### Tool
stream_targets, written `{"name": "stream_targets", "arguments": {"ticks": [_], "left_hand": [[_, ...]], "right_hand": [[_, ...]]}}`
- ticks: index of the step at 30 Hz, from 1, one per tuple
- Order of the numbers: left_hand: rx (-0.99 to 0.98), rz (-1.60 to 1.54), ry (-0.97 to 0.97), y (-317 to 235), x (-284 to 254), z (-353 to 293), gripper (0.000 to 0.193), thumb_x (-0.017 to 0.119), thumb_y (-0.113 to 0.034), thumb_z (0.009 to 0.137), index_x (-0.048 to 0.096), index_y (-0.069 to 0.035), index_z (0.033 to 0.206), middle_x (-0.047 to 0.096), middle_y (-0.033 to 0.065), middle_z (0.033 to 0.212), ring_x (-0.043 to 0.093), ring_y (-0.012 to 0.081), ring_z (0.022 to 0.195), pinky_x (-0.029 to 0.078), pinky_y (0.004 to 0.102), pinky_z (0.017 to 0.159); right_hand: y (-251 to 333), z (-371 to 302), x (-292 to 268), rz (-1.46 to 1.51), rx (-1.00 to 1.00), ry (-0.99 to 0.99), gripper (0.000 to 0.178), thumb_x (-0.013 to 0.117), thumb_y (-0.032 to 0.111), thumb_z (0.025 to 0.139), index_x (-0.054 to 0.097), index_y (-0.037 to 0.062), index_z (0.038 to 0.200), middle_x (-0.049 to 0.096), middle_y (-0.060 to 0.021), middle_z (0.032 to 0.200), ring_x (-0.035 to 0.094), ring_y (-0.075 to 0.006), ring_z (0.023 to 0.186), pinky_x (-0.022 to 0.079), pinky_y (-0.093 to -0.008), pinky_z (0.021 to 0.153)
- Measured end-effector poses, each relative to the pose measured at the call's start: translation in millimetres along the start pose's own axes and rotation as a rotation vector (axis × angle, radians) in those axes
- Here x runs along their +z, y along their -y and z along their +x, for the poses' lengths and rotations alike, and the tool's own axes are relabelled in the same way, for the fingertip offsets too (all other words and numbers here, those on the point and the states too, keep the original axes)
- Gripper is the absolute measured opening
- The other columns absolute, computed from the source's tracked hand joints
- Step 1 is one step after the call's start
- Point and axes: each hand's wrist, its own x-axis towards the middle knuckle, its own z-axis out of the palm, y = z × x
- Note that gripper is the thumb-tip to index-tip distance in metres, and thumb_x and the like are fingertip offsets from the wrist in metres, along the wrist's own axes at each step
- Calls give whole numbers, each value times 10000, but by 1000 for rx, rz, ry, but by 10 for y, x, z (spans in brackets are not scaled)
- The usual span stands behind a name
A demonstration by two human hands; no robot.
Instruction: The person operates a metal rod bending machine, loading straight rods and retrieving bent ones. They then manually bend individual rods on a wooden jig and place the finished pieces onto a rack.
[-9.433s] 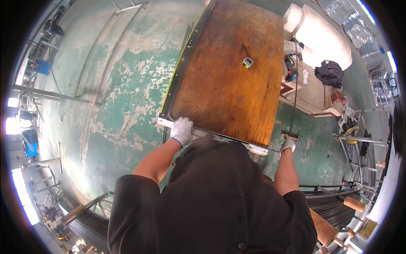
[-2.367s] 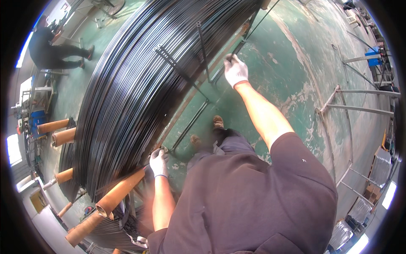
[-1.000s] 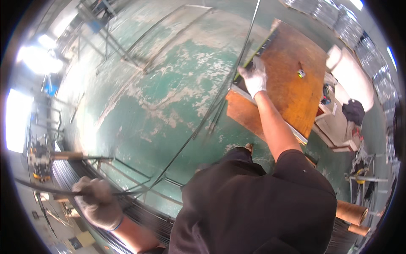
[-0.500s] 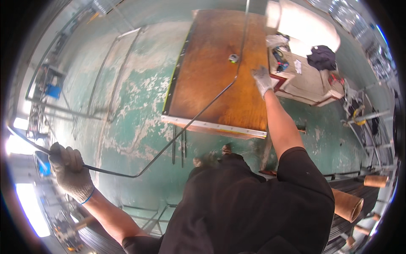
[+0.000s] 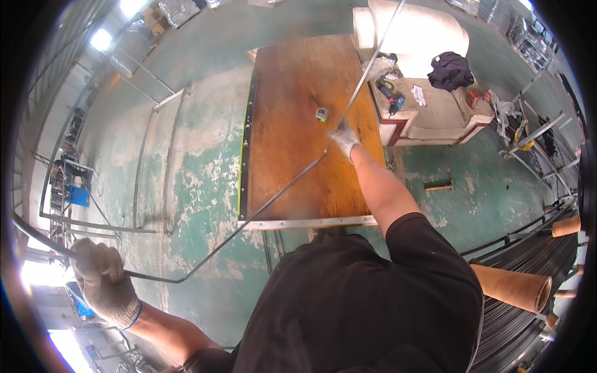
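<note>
A long, thin, bent metal rod [image 5: 231, 237] runs from the far left across to the wooden tabletop [image 5: 290, 74] and on toward the top of the view. Wearing a grey knit glove, my left hand [image 5: 102, 280] is wrapped round the rod at the left, beyond one of its bends. My right hand [image 5: 345, 142], gloved too, is closed on the rod over the tabletop, close to another bend; its fingers are slightly blurred. A small tape measure [image 5: 321, 114] lies on the wood just beyond the right hand.
Right of the table stands a beige sofa [image 5: 444, 115] bearing a power drill [image 5: 393, 102] and a dark cloth [image 5: 450, 71]. Metal frames [image 5: 540, 140] and a cardboard tube [image 5: 513, 287] with long dark bars are at right. More metal frames [image 5: 144, 168] occupy the left floor.
My right hand has moved left from beside the rod onto it. The rod's middle bend has shifted lower and left in view, and my left hand still grips it. The whole view has shifted.
</note>
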Motion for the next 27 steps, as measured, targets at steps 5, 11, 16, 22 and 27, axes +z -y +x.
{"name": "stream_targets", "arguments": {"ticks": [5, 11, 16, 22, 27], "left_hand": [[204, 504, -419, 242, -315, 264, 301, 648, -233, 1052, 637, 68, 1044, 446, -41, 779, 440, 63, 658, 301, 215, 560], [-89, 178, -341, 942, -626, 811, 437, 632, -322, 1051, 636, 57, 1270, 488, -52, 753, 360, 50, 603, 258, 221, 532], [-360, 138, -316, 2425, -292, 1052, 339, 679, -190, 1005, 664, 10, 1279, 532, -46, 751, 394, 56, 579, 266, 228, 500], [-537, 386, -166, 4320, 129, 863, 402, 660, -90, 960, 651, 7, 1351, 736, 98, 1010, 593, 117, 672, 493, 269, 588], [-507, 991, 169, 5033, 436, 165, 569, 746, -183, 826, 650, -1, 1356, 753, 179, 1113, 738, 322, 1010, 561, 368, 892]], "right_hand": [[-117, -194, 459, 391, 261, 29, 318, 702, 252, 993, 640, 40, 1222, 689, -90, 980, 650, -172, 875, 529, -350, 744], [133, -708, -664, 181, 129, -191, 204, 625, 132, 1050, 657, 28, 1223, 666, -37, 899, 625, -135, 747, 539, -304, 660], [82, -1402, -1988, -103, 179, -505, 355, 629, 385, 1059, 703, 45, 1127, 659, 1, 841, 552, -72, 726, 468, -252, 592], [-188, -2038, -2463, -392, 285, -649, 431, 648, 383, 1030, 734, -37, 1078, 751, -129, 894, 643, -188, 810, 517, -359, 789], [15, -2239, -2607, -552, 544, -687, 481, 653, 437, 995, 757, -26, 1079, 765, -223, 959, 716, -307, 849, 539, -405, 805]]}}
